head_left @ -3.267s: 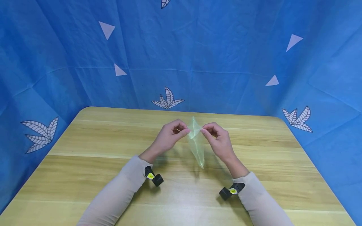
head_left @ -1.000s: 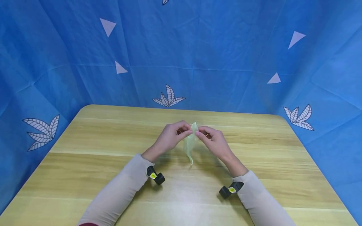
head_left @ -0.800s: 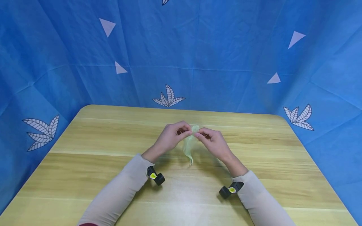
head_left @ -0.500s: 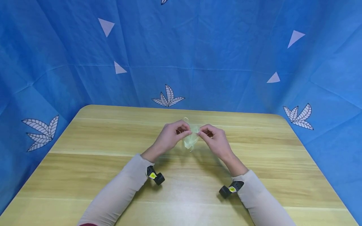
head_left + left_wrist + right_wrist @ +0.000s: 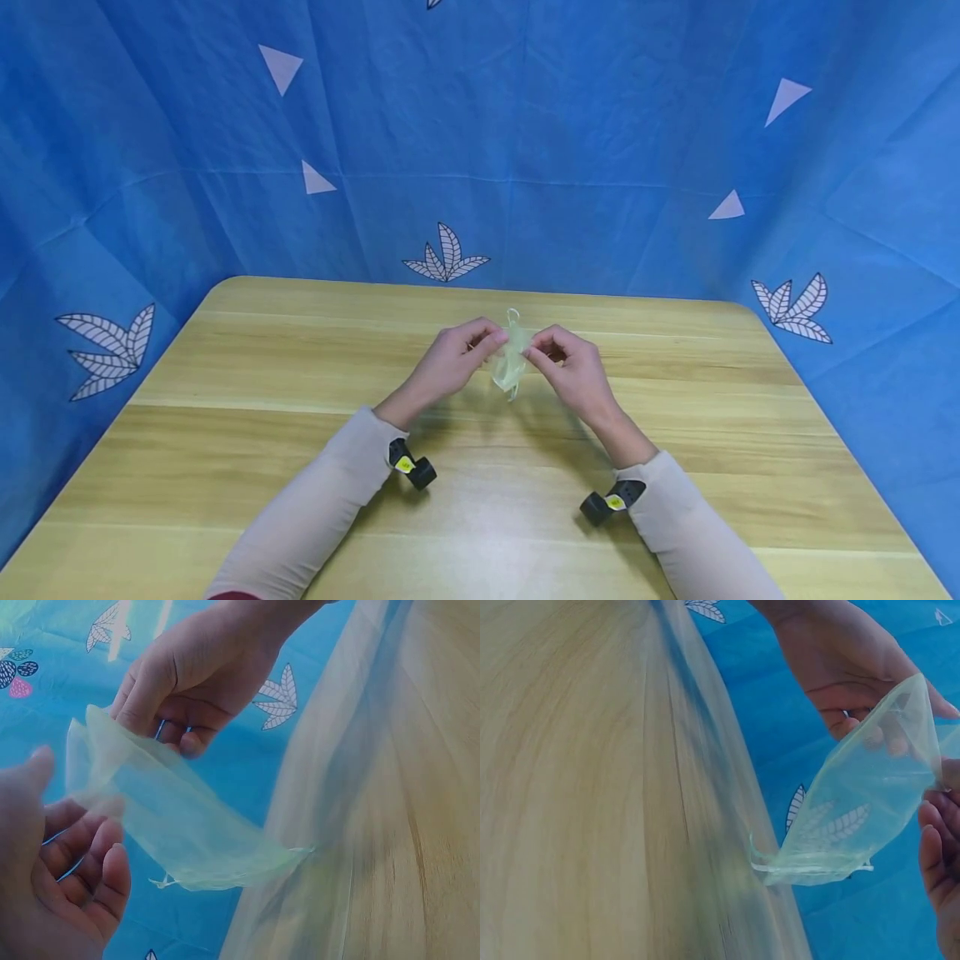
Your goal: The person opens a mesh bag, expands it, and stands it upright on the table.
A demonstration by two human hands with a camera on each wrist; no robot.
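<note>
A small pale green sheer drawstring pouch (image 5: 512, 365) hangs between both hands above the table, a white cord loop sticking out at its far and near ends. My right hand (image 5: 576, 371) pinches the pouch's edge between thumb and index finger. On the opposite side, my left hand (image 5: 453, 362) has its fingertips against the sheer fabric. In the left wrist view the left thumb (image 5: 39, 766) stands raised, apart from the loosely curled fingers (image 5: 82, 855). The pouch's bottom (image 5: 817, 866) hangs down in the right wrist view, and fingers of the left hand show through its cloth.
A light wood table (image 5: 300, 358) with rounded back corners lies under the hands. Blue curtain (image 5: 600, 167) printed with leaves and triangles surrounds it at the back and sides. Each wrist wears a small black camera (image 5: 422, 472).
The pouch has swung round from hanging lengthwise to lying across, and its cord loops have come into sight. The left thumb has lifted, while the right hand keeps its pinch.
</note>
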